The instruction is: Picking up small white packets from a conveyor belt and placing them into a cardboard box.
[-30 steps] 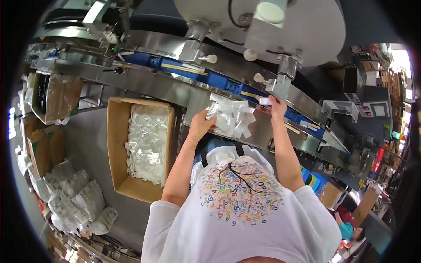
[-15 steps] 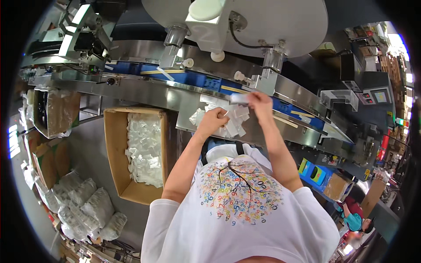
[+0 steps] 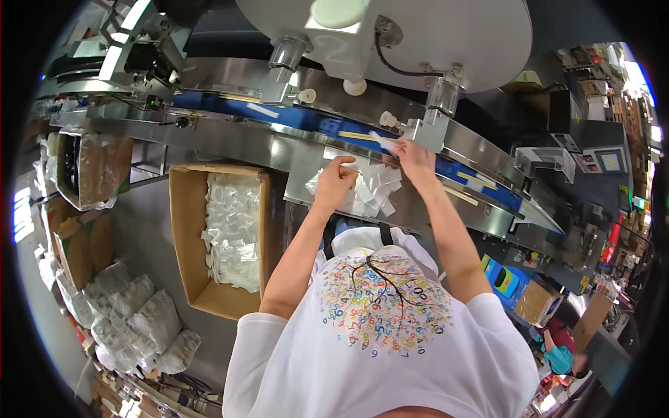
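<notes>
White sachets (image 3: pixel 366 191) lie heaped on your steel worktop (image 3: pixel 306 164); your right hand (image 3: pixel 412 155) pinches one at the blue belt (image 3: pixel 327 125), left hand (image 3: pixel 336 178) curled over the pile, most left to place.

A heap of small white sachets (image 3: pixel 366 189) lies on the steel counter (image 3: pixel 293 164) under both hands. A white sachet (image 3: pixel 382 141) sits on the blue belt beside the right hand (image 3: pixel 412 155). To the left, an open brown carton (image 3: pixel 182 230) is filled with more white sachets. Clear bags of white packets (image 3: pixel 136 324) are piled at lower left. A plastic-wrapped carton (image 3: pixel 94 171) stands further left. On the right a small screen (image 3: pixel 610 161) glows pale, and a blue box (image 3: pixel 506 279) and a brown carton (image 3: pixel 535 301) sit below the belt.
</notes>
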The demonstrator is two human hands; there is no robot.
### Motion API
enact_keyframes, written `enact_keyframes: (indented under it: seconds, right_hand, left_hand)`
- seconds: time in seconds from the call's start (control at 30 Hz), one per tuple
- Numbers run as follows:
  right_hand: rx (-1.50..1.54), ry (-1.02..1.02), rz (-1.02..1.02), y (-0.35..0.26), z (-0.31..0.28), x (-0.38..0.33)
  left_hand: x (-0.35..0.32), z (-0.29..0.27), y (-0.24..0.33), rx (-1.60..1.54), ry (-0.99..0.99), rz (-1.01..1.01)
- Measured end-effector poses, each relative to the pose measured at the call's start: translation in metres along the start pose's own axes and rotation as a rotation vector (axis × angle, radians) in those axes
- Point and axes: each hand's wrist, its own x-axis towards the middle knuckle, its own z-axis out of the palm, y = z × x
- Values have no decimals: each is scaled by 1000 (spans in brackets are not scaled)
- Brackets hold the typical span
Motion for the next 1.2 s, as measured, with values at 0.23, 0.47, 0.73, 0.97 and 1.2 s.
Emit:
enact_keyframes:
  seconds: [0.23, 0.47, 0.73, 0.97, 1.2]
  right_hand:
    - [353, -227, -200, -69, 13, -28]
    - [-49, 120, -283, -56, 5, 22]
    - [-188, -86, -383, -25, 38, -36]
    - [62, 75, -174, -68, -7, 15]
    - [-32, -172, -649, -76, 22, -4]
  left_hand:
    - [-4, 2, -20, -269, 419, 202]
    - [-95, -158, -136, 152, 1132, -26]
    - [-210, -168, -335, 512, 64, -896]
    - [-197, -162, -357, 550, 118, -820]
    - [-189, -159, -324, 728, 55, -764]
